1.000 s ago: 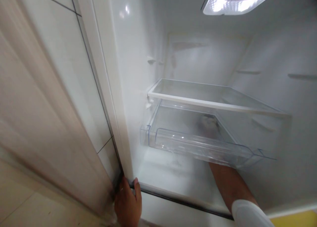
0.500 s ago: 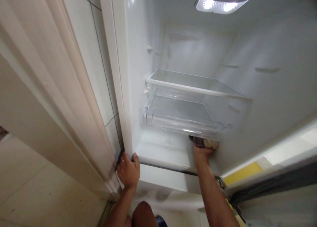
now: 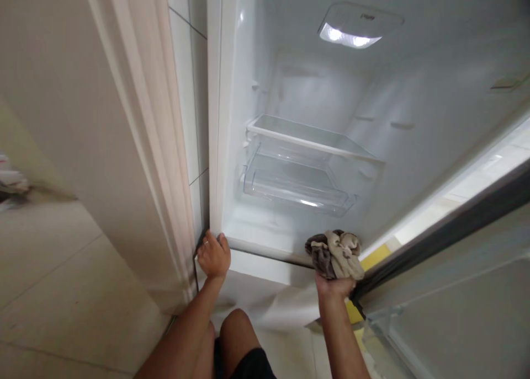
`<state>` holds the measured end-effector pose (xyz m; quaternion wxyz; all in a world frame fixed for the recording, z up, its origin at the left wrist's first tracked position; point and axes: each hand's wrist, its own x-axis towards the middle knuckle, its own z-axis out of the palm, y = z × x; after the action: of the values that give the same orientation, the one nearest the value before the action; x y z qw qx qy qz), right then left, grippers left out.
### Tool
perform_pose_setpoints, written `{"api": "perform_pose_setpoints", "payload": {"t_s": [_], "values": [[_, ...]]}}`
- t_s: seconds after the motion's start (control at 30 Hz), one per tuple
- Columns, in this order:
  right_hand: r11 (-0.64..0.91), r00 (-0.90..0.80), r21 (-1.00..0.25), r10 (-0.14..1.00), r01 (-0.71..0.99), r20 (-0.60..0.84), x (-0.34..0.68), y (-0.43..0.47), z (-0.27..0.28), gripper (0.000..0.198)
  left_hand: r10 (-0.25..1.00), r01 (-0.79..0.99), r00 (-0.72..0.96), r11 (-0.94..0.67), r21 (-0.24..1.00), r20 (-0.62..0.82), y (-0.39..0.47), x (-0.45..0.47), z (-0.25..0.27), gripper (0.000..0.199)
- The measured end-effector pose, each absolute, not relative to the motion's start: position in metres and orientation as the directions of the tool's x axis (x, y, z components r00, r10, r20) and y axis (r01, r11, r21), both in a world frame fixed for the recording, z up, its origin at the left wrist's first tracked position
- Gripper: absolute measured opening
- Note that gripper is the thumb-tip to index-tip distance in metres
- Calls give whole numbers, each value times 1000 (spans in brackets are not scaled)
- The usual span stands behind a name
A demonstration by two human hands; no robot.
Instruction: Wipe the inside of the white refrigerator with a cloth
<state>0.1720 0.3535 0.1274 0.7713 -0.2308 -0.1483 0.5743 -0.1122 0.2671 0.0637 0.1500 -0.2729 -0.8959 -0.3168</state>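
A bunched cloth (image 3: 337,255), beige and dark grey-brown, is in my right hand (image 3: 335,286), whose fingers are mostly hidden under it. The hand is at the front right corner of the open refrigerator (image 3: 273,224), just outside the compartment floor. My left hand (image 3: 214,255) grips the lower left front edge of the refrigerator, with the thumb on the inner side and the fingers round the outside. Inside, a clear plastic drawer (image 3: 296,194) hangs below a glass shelf (image 3: 310,133).
A lit lamp (image 3: 350,37) is in the refrigerator's ceiling. The open door (image 3: 464,307), with its dark gasket, stands at the right. A pale wooden door frame (image 3: 153,147) and tiled wall run close along the left. My knees are below the front edge.
My right hand has drawn the cloth out from under the drawer toward the front edge. My left hand stays at the left edge. The view has shifted, showing more of the lamp and door.
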Motion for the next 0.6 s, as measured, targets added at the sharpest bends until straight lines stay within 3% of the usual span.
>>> {"api": "perform_pose_setpoints", "payload": {"t_s": [0.2,0.3,0.6], "values": [[17,58,-670,997,-742,-40,156,288,143,49,402,622,-768,652,433,498,269,-116,55,58],[-62,18,-731,995,-680,-101,154,272,156,57,401,627,-761,656,420,510,270,-117,52,58],[86,210,-778,976,-622,-60,174,254,220,60,384,628,-758,650,429,527,269,-118,52,58]]}}
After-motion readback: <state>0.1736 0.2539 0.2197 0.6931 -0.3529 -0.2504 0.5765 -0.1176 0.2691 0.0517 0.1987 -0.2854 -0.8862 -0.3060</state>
